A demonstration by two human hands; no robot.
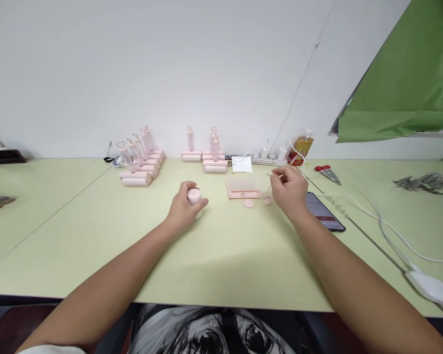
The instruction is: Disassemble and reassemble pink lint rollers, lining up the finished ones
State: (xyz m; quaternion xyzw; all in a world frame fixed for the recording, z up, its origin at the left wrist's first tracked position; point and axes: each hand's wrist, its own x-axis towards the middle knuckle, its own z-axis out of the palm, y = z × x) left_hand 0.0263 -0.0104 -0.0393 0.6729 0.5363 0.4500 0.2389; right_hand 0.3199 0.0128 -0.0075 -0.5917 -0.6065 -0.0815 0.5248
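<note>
My left hand (184, 206) is closed around a small white cylinder with a pink top (194, 194), upright on the table. My right hand (290, 191) is closed, its fingers pinched on a clear tube with a pink lower end (268, 199); the fingers cover much of the tube. Between my hands, nearer the right one, lies an opened pink case (234, 194) with a small gold-coloured piece (242, 194) in it. A flat pink disc (248, 203) rests on the table just in front of that case.
Pink cases (136, 182) bearing clear heart-topped tubes (126, 158) stand in groups at the back. Behind the right hand are a power strip (269, 161) and a drink bottle (301, 147). A phone (327, 216), red-handled pliers (328, 173) and white cables (391, 228) lie on the right.
</note>
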